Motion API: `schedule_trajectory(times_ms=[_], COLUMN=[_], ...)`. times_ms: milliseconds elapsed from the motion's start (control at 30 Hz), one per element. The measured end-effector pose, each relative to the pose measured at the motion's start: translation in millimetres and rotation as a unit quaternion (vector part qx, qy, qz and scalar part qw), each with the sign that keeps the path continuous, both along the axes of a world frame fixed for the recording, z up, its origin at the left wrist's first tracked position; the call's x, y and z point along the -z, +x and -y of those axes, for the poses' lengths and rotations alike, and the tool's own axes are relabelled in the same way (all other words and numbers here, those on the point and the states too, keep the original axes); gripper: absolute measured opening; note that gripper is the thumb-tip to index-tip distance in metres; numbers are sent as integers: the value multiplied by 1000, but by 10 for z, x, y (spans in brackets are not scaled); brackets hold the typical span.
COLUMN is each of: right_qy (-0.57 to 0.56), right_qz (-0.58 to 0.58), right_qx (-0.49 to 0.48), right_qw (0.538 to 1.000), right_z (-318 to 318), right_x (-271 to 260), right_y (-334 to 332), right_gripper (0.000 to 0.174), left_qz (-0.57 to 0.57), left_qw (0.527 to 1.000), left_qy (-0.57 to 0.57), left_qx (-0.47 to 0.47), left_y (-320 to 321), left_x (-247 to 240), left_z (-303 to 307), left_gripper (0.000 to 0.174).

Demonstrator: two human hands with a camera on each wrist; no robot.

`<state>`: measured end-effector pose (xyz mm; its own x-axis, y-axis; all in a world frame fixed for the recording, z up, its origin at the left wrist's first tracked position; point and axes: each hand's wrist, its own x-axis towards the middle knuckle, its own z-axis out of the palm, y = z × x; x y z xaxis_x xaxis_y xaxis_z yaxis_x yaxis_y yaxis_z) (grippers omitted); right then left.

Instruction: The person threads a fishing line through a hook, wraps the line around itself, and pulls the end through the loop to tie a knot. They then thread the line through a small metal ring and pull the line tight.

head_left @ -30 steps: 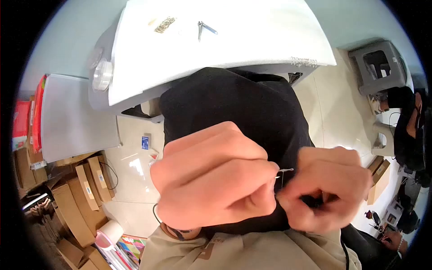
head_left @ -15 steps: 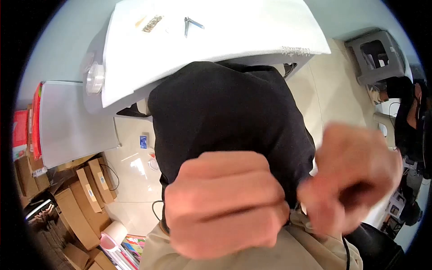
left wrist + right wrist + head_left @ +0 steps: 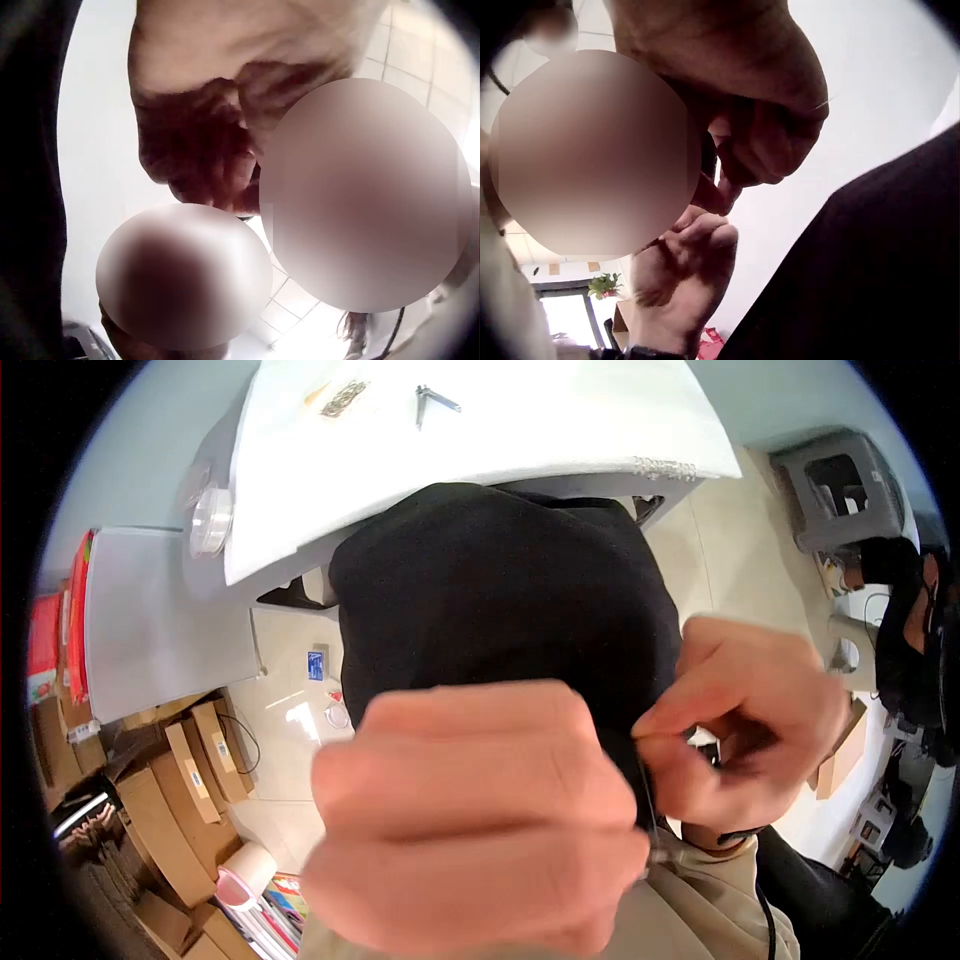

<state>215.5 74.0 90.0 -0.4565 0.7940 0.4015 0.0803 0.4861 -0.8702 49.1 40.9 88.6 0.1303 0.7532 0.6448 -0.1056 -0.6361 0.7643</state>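
In the head view my left hand (image 3: pixel 475 790) is curled into a fist over the lap, its back turned up. By its fingertips shows a blurred, small thin metal piece (image 3: pixel 660 853); the grip on it is hidden behind the knuckles. To the right, my right hand (image 3: pixel 765 675) pinches a fine line (image 3: pixel 649 800) between thumb and forefinger. That line runs down toward the metal piece. Both wrist views show curled fingers close together: the left hand (image 3: pixel 247 45) in one, the right hand (image 3: pixel 727 60) above the other hand in the other.
On the white table (image 3: pixel 560 435) lie a nail clipper (image 3: pixel 432 405) and a packet of small golden pieces (image 3: pixel 345 398). Small metal pieces line its edge (image 3: pixel 665 467). A clear round container (image 3: pixel 211 522) stands at left. Cardboard boxes (image 3: pixel 165 840) and a grey stool (image 3: pixel 845 490) flank the floor.
My hands, close together a second ago with the metal piece between them, moved apart. The right hand swung out right, then returned and pinches the line; the left hand dropped nearer the body.
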Motion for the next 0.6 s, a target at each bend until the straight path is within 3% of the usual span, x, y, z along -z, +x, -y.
schedule_trajectory(times_ms=[133, 233, 367, 533, 600], right_qy=[73, 79, 60, 61, 54], right_qz=[41, -13, 1, 92, 26], right_qx=[-46, -41, -42, -71, -34], right_qw=[995, 996, 997, 991, 998], right_z=[143, 104, -56, 185, 177], right_x=[-12, -157, -132, -115, -141], right_y=[9, 29, -13, -52, -73], right_gripper=[10, 4, 7, 8, 6], left_qz=[-99, -86, -43, -115, -157], left_qw=[991, 994, 990, 993, 988], left_qy=[44, 59, 26, -12, 0], left_qx=[-74, 12, 131, -22, 15], left_y=[-131, -113, -180, -268, -259], left_x=[151, 183, 56, 58, 118], left_z=[-118, -92, -18, -68, -66], left_gripper=[13, 11, 14, 18, 15])
